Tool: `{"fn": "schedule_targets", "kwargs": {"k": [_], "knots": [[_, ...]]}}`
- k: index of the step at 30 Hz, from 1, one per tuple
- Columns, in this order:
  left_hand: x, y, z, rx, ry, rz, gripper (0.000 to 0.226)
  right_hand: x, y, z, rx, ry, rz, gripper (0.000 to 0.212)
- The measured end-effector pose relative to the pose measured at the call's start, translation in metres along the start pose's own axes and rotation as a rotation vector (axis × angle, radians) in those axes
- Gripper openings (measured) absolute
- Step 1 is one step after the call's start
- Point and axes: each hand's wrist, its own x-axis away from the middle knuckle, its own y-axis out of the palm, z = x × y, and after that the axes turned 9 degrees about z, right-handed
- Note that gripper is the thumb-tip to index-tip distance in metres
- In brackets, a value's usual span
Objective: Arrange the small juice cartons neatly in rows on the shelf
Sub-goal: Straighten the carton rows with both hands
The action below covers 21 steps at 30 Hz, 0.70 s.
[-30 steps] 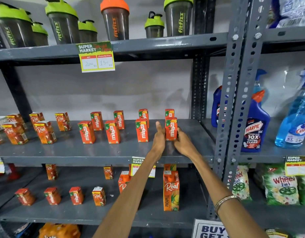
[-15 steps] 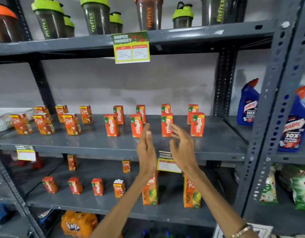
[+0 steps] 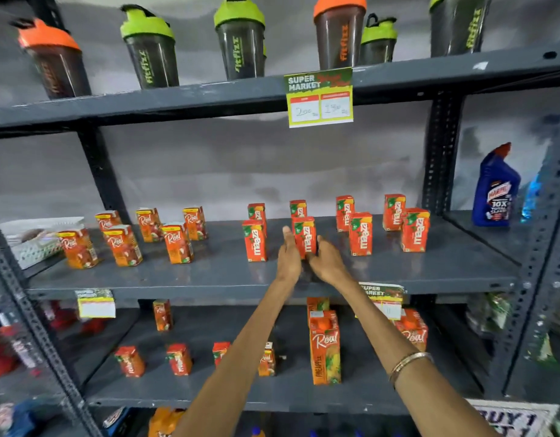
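Note:
On the grey middle shelf [image 3: 209, 275] small red Maaza cartons stand in two rows on the right, and small orange Real cartons [image 3: 177, 242] stand in two looser rows on the left. My left hand [image 3: 289, 257] and my right hand [image 3: 327, 261] press against the two sides of one front-row Maaza carton [image 3: 304, 236], which stands upright on the shelf. Another Maaza carton [image 3: 255, 239] is just left of it, and one more [image 3: 360, 233] is to its right. My right wrist wears a metal bangle [image 3: 409, 362].
Shaker bottles [image 3: 151, 48] line the top shelf, with a price tag [image 3: 319, 97] on its edge. The lower shelf holds small cartons and a tall Real pineapple carton [image 3: 325, 348]. A white basket [image 3: 35, 238] sits far left. A blue cleaner bottle [image 3: 494, 187] stands beyond the right upright.
Both hands left the far-right front carton, drew back open, then moved left and closed in on the second front-row Maaza carton. The view has shifted left.

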Motion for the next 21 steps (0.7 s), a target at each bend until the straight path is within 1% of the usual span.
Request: {"fn": "schedule_targets", "kwargs": {"k": [2, 4, 9, 15, 21], "knots": [[-0.003, -0.001, -0.004, 0.005, 0.008, -0.03, 0.065, -0.002, 0.001, 0.004, 0.01, -0.019, -0.014, 0.027], [-0.004, -0.003, -0.007, 0.02, -0.001, -0.047, 0.064, -0.004, 0.003, 0.008, 0.014, -0.027, -0.017, 0.031], [-0.011, -0.006, -0.014, 0.04, -0.038, -0.081, 0.059, -0.002, 0.006, 0.016, 0.026, -0.063, -0.032, 0.032], [-0.006, -0.007, -0.013, 0.023, -0.01, -0.108, 0.058, -0.001, 0.007, 0.019, 0.027, -0.081, -0.023, 0.036], [0.005, -0.006, -0.006, -0.015, -0.025, -0.067, 0.055, -0.003, 0.01, 0.024, 0.031, -0.084, -0.013, 0.035]]}}
